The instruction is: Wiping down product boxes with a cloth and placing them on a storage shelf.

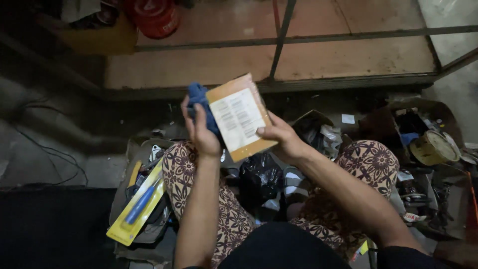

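Flat orange box point(241, 116), white label facing up, is held above the knees; contents not visible. Right hand point(282, 137) grips its right edge, thumb on the label. Left hand point(201, 130) is clenched around a blue cloth point(200, 99) touching the box's left edge. Blister-packed blue tool point(138, 206) lies left. Clutter at right is indistinct.
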